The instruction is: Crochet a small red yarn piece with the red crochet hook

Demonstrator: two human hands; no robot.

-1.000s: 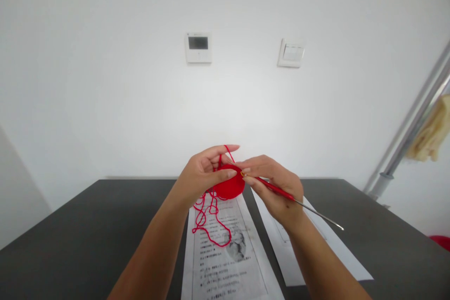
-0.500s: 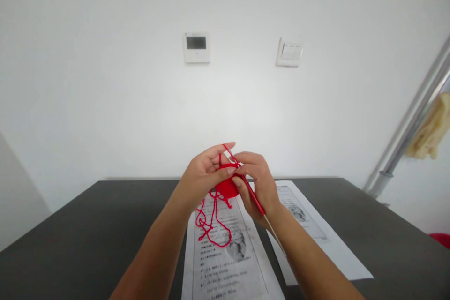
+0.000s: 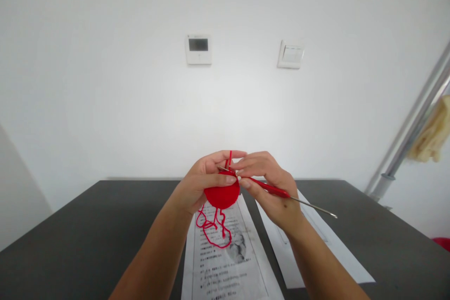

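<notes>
Pinched between the thumb and fingers of my left hand (image 3: pixel 202 180) is a round red crochet piece (image 3: pixel 224 195). A strand of red yarn (image 3: pixel 230 159) runs up over my left index finger. My right hand (image 3: pixel 272 187) grips a crochet hook (image 3: pixel 277 191) by its red handle; the hook's metal tip reaches the top edge of the piece, and a second metal end sticks out to the right. Whether the tip passes through a stitch I cannot make out. Loose tails of red yarn (image 3: pixel 216 243) dangle below the piece in front of the paper.
Two printed sheets lie on the dark table (image 3: pixel 87 243): one sheet (image 3: pixel 225 276) below my hands, another sheet (image 3: pixel 337 253) partly under my right forearm. Behind is a white wall with a control panel (image 3: pixel 198 50) and a switch (image 3: pixel 291 55). A metal pole (image 3: pixel 404 150) stands at right.
My right hand has turned and moved right, swinging the hook from steeply slanted to nearly level. The red piece now faces me with more of its disc showing.
</notes>
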